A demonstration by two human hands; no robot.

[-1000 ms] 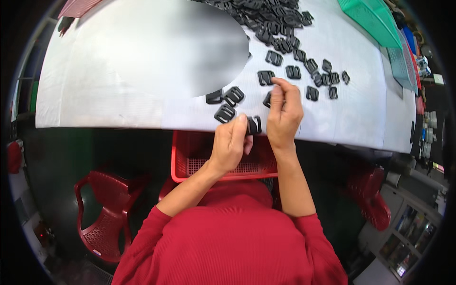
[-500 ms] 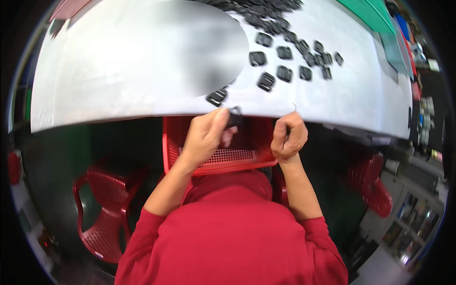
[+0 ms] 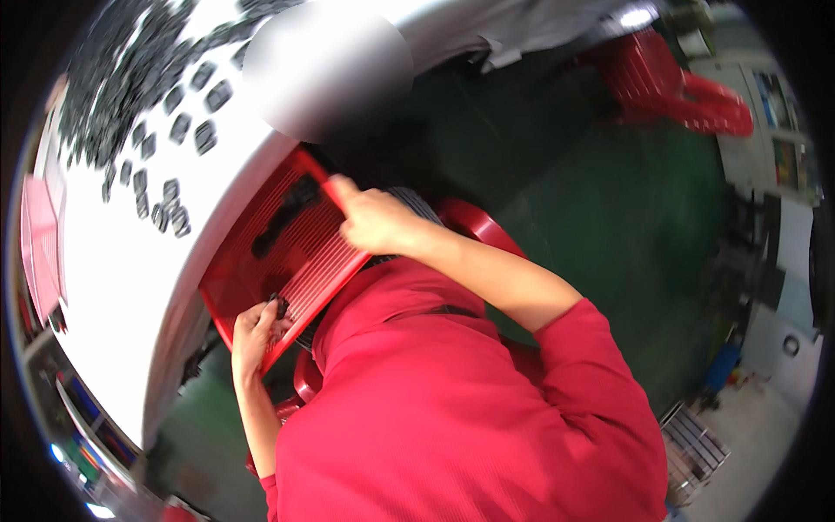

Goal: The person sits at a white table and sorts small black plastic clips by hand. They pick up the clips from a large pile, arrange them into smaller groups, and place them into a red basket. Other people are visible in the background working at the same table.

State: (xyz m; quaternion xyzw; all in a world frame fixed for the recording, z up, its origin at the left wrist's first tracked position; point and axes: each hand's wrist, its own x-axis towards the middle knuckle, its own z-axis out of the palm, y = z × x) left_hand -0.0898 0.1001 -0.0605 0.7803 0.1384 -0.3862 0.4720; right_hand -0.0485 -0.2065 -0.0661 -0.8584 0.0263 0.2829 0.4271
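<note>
A red plastic basket [image 3: 323, 277] rests on my lap, tilted in the view, beside the white table's edge. Several black pieces [image 3: 291, 213] lie inside it. At its near left corner my left hand [image 3: 252, 337] pinches a small black plastic buckle [image 3: 279, 306] just over the basket's wall. My right hand [image 3: 378, 219] is closed over the basket's right rim; its fingertips are partly hidden and slightly blurred. More black plastic buckles [image 3: 205, 137] are spread singly across the table, away from both hands.
A dense heap of black buckles [image 3: 113, 96] covers the far left of the white table [image 3: 113, 304]. A pink bin [image 3: 39, 248] stands at the table's left edge. Red plastic chairs [image 3: 652, 78] stand on the green floor [image 3: 609, 226]. A blurred pale oval hides part of the table.
The view has swung round to the right. My left hand has come down to the basket's corner with a black buckle. My right hand has moved onto the basket's rim.
</note>
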